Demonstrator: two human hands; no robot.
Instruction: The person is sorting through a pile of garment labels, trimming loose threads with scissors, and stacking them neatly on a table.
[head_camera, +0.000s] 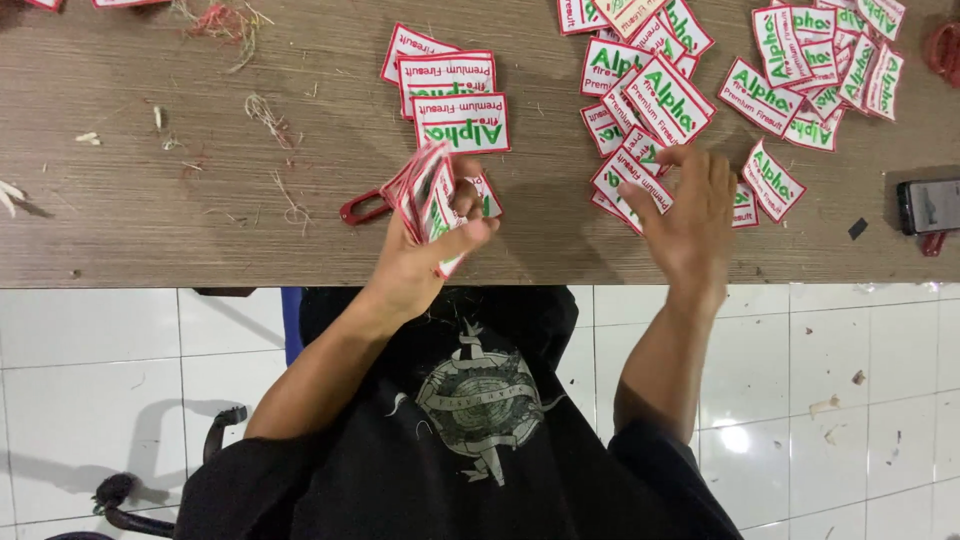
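Observation:
My left hand (430, 255) grips a fanned stack of white patches (430, 190) with red borders and green lettering, held just above the wooden table's near edge. My right hand (690, 215) lies palm down with fingers spread on a loose pile of the same patches (650, 110) to the right, its fingertips touching the nearest ones. A short row of three patches (450, 95) lies face up just beyond my left hand.
Red-handled scissors (365, 207) lie partly under the held stack. Another heap of patches (820, 60) sits at the far right. A dark phone (930, 205) rests near the right edge. Thread scraps (270, 115) litter the wooden table (150, 200). White floor tiles lie below.

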